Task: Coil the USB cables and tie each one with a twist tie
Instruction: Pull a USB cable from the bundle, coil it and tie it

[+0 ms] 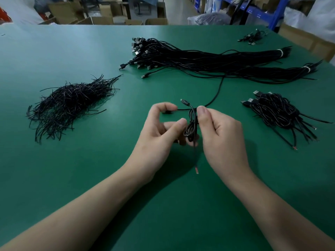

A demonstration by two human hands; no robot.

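Observation:
A black USB cable coil (190, 129) hangs between my two hands above the green table (90, 178). My right hand (221, 134) pinches the top of the coil between thumb and fingers. My left hand (161, 131) pinches the end of a thin black twist tie (178, 109) that runs across to the coil's top. One loose cable end (196, 169) with a reddish tip hangs down below the coil. Another part of the cable (217, 93) trails away toward the far bundles.
A heap of black twist ties (70, 104) lies to the left. Two long bundles of uncoiled USB cables (199, 58) lie at the back. A pile of coiled cables (277, 111) sits at the right, a smaller cable pile (253, 37) far right. Cardboard boxes stand beyond the table.

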